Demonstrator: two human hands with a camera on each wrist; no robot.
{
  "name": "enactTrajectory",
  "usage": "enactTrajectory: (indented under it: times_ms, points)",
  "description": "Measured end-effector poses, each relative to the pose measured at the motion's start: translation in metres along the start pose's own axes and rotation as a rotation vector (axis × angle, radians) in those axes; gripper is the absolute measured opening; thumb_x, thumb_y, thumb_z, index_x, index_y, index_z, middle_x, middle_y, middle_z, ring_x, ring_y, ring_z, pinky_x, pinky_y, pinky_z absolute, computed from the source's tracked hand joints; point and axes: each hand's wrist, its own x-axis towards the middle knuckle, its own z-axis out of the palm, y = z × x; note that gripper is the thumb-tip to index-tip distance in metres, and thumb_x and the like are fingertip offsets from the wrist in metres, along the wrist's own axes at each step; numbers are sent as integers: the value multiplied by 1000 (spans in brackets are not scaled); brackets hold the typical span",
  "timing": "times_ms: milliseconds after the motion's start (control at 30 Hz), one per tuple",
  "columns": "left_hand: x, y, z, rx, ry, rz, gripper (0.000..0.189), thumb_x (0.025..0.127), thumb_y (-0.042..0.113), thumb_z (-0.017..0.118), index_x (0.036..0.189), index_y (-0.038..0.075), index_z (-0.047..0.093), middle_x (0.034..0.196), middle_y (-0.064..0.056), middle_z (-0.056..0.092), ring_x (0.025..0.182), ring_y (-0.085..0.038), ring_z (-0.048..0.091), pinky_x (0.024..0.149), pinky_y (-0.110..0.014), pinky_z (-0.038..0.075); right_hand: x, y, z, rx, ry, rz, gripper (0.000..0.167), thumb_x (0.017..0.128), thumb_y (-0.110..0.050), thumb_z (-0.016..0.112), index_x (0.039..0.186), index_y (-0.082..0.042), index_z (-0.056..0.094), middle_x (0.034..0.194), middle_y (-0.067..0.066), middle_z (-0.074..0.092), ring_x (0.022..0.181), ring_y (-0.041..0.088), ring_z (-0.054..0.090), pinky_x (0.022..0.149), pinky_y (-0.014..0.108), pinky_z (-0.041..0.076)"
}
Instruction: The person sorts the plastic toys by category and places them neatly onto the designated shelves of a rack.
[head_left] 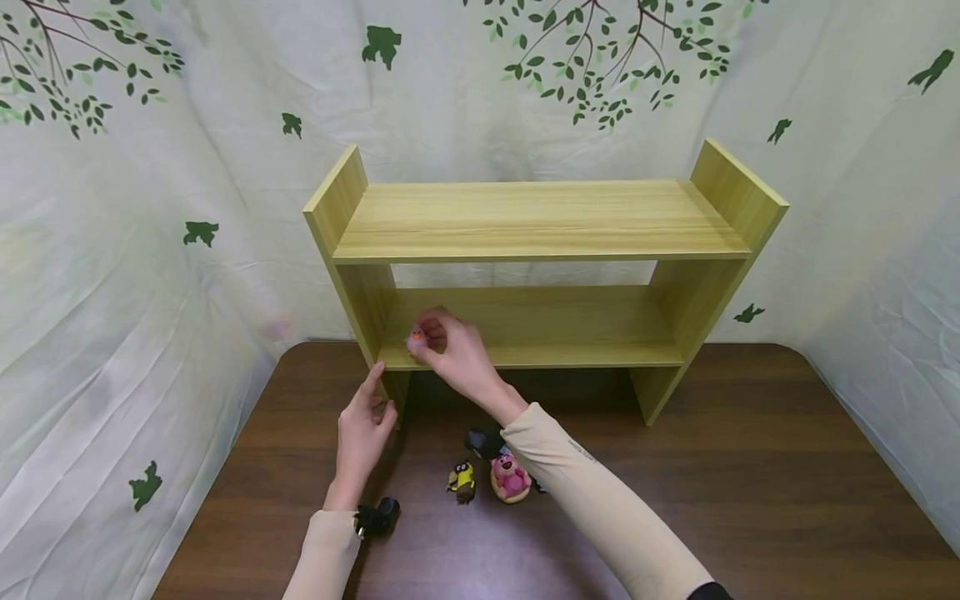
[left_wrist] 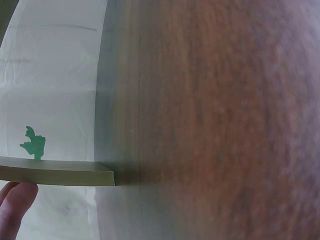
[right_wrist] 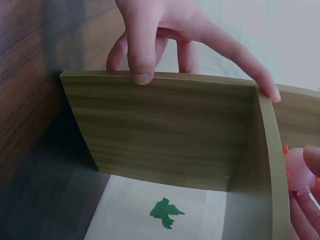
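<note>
My right hand [head_left: 468, 358] pinches a small pink toy bird [head_left: 417, 340] with an orange beak. It holds the bird over the left end of the lower board [head_left: 555, 325] of a wooden shelf [head_left: 543, 221]. In the right wrist view the pink bird [right_wrist: 299, 170] shows at the right edge, beside the board's front edge. My left hand [head_left: 363, 437] grips the shelf's left side panel [right_wrist: 165, 125], thumb over its front edge and several fingers behind. Its index finger stretches to the corner where panel and lower board meet.
A yellow-and-black figurine [head_left: 463, 482] and a pink bear figurine [head_left: 511, 479] stand on the dark wooden table [head_left: 750, 492] in front of the shelf. My right forearm partly covers things behind the bear. A white curtain [head_left: 465, 117] with printed leaves surrounds the table.
</note>
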Motion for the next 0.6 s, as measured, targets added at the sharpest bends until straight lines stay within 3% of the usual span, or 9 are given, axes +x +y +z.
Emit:
enactTrajectory:
  times_ms: [600]
  points:
    - [0, 1, -1, -4, 9, 7, 82, 75, -18, 61, 143, 24, 43, 121, -23, 58, 79, -34, 67, 54, -42, 53, 7, 1, 6, -39, -49, 56, 23, 89, -11, 67, 109, -4, 57, 100, 7, 66, 92, 14, 66, 79, 21, 48]
